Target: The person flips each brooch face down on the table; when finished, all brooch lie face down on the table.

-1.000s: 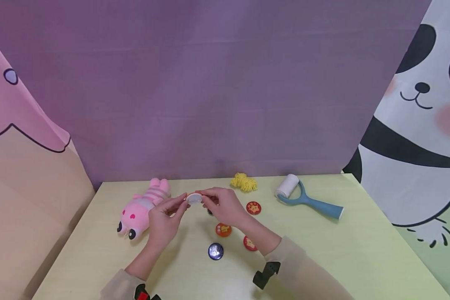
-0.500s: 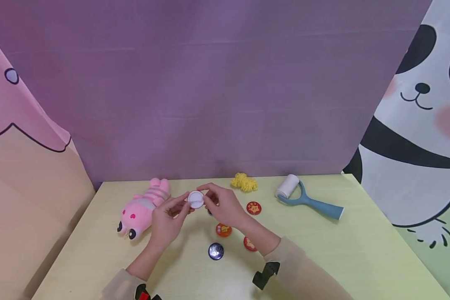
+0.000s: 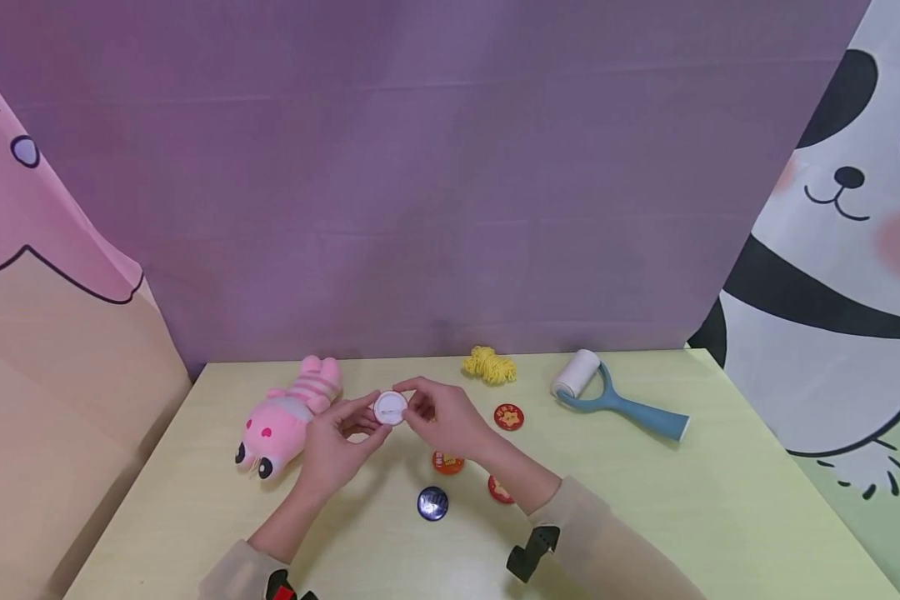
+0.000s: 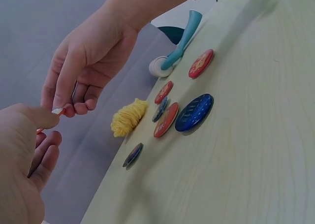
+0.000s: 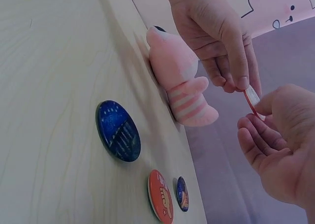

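A round button badge (image 3: 390,408) is held up over the table between both hands, its white back turned to the head camera and its red rim showing in the right wrist view. My left hand (image 3: 337,446) pinches it from the left between thumb and fingers. From the right, my right hand (image 3: 450,421) grips the opposite edge with thumb and fingertips. Below the hands lie a blue badge (image 3: 432,503), an orange badge (image 3: 447,463) and a red badge (image 3: 508,417). Another red badge (image 3: 499,489) is partly covered by the right forearm.
Left of the hands lies a pink striped plush toy (image 3: 285,421). At the back are a yellow yarn bundle (image 3: 489,365) and a lint roller (image 3: 630,410) with a blue handle. Two dark badges, one here (image 4: 133,155), show in the left wrist view. A purple cloth (image 3: 450,183) hangs behind.
The badge has turned from a steep tilt until its white back faces the head camera. The left thumb has shifted down along its edge. The things on the table have stayed put.
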The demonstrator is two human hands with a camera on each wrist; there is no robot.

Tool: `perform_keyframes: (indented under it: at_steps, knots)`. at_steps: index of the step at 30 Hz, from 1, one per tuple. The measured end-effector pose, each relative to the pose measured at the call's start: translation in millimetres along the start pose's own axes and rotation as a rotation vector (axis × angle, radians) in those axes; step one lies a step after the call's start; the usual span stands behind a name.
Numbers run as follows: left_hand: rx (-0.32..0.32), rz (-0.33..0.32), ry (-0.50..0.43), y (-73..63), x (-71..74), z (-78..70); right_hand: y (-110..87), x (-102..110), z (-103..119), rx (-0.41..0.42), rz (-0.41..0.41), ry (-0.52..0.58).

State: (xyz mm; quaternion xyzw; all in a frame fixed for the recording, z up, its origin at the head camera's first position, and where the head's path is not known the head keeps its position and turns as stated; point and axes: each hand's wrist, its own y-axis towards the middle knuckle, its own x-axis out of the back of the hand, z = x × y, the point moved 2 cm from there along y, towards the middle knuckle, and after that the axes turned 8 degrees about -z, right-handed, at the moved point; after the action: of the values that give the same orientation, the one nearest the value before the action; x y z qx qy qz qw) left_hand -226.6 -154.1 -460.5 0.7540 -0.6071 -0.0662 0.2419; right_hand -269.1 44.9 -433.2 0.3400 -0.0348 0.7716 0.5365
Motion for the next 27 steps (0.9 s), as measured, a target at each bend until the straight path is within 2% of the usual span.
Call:
perform_keyframes:
  at_steps: [6, 12, 20, 27]
  knots:
    - [0.029, 0.016, 0.035, -1.2, 0.2, 3.3, 0.4, -2.4, -4.2, 0.018, 0.039, -0.014]
    - [0.018, 0.047, 0.111, -4.9, 1.4, 7.5, 0.1, -8.0, -11.3, 0.027, 0.065, -0.066]
    - [0.079, 0.094, 0.190, -6.7, 1.2, 17.7, -2.9, -14.3, -14.7, 0.089, 0.081, -0.177]
    - [0.069, 0.098, 0.252, -9.4, -0.1, 24.3, -4.6, -21.6, -18.1, 0.109, 0.112, -0.260]
